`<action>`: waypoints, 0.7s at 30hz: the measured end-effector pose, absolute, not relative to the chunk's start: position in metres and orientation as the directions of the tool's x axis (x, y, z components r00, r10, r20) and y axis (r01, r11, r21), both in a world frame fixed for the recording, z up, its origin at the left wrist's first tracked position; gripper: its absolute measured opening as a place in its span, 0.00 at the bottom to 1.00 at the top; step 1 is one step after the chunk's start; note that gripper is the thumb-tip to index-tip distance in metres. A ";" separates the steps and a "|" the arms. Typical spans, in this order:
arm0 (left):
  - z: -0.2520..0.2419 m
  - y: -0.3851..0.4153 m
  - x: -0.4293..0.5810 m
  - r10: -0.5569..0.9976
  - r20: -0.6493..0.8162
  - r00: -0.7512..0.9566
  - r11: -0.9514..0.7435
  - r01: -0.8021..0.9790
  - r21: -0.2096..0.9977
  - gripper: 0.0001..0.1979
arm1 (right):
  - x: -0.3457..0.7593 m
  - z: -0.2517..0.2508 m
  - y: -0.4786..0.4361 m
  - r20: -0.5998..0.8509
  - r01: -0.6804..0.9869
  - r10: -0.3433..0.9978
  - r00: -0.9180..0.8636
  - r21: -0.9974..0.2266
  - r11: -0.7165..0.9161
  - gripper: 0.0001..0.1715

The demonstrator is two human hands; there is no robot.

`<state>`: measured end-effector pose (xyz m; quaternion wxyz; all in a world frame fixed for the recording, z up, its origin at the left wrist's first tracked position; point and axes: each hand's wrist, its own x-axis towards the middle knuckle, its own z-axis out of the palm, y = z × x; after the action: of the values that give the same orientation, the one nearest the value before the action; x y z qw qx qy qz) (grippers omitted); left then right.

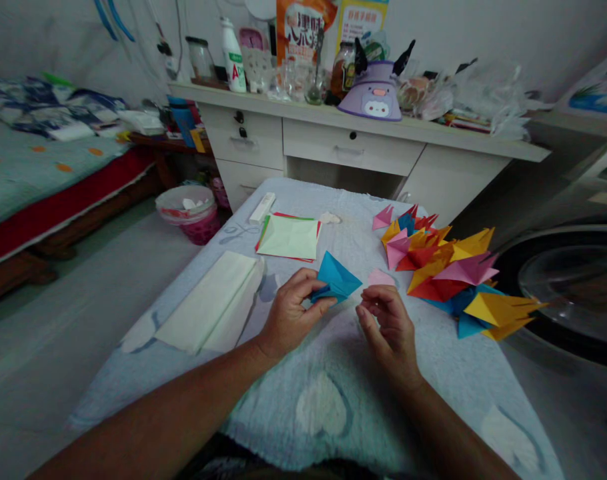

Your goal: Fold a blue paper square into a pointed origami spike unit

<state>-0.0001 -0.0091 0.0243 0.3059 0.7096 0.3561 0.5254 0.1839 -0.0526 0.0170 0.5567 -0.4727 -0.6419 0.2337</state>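
A blue piece of folded origami paper [336, 277] is pinched between the thumb and fingers of my left hand [296, 310], above the middle of the table. Just right of the paper's pointed corner is my right hand [389, 327], its fingers curled and slightly apart, not touching the paper; nothing shows between them. Beyond my left hand lies a stack of square paper sheets [289, 238], pale green on top with red and green edges below. Many folded paper pieces [433, 260] in yellow, red, pink and blue are heaped to the right.
A light patterned cloth [323, 407] covers the table. On its left lie a large folded pale sheet [211, 303] and a small white box [262, 208]. A cluttered white desk [313, 137] stands behind, a pink bin [198, 223] at the left, a washing machine [573, 280] at the right.
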 end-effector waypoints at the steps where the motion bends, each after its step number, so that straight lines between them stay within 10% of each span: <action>1: 0.024 -0.009 0.000 0.835 0.516 0.191 -0.546 0.178 0.819 0.01 | 0.184 0.017 -0.053 0.508 0.362 0.860 0.040 -0.810 0.462 0.13; 21: 0.017 -0.007 -0.004 0.776 0.588 0.228 -0.614 0.056 0.788 0.12 | 0.183 0.020 -0.056 0.554 0.361 0.826 -0.104 -0.753 0.550 0.24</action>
<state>-0.0036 -0.0072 0.0170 0.3282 0.7116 0.2923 0.5482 0.1831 -0.0556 0.0197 0.5222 -0.4186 -0.7088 0.2228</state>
